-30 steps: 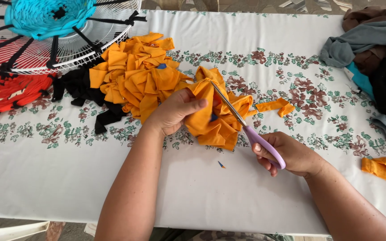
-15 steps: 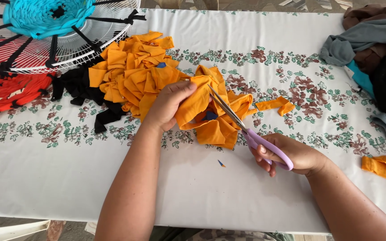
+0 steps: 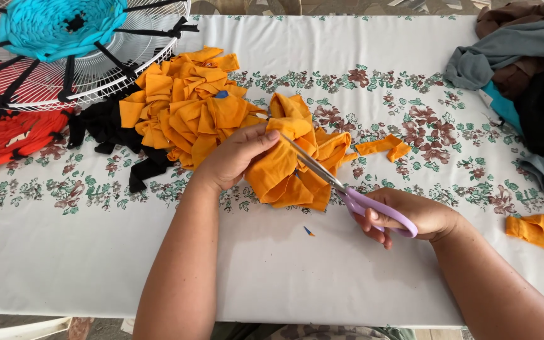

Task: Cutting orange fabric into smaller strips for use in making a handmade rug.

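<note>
My left hand [image 3: 234, 157] grips a bunched piece of orange fabric [image 3: 294, 167] on the table, thumb on top. My right hand [image 3: 410, 217] holds purple-handled scissors [image 3: 347, 192], fingers through the loops. The metal blades point up and left into the orange fabric, close to my left thumb. Behind my left hand lies a heap of cut orange strips [image 3: 184, 104].
A floral white tablecloth [image 3: 284, 258] covers the table. At the left are a white wire fan guard with turquoise weaving [image 3: 64, 38], a red woven piece [image 3: 1, 135] and black fabric [image 3: 114, 135]. Loose orange scraps [image 3: 382, 148], an orange strip [image 3: 539, 230] and a pile of clothes [image 3: 524, 69] lie right.
The scissors have slid further into the orange fabric, and my right hand has moved slightly right. My left hand has shifted its grip on the bunch.
</note>
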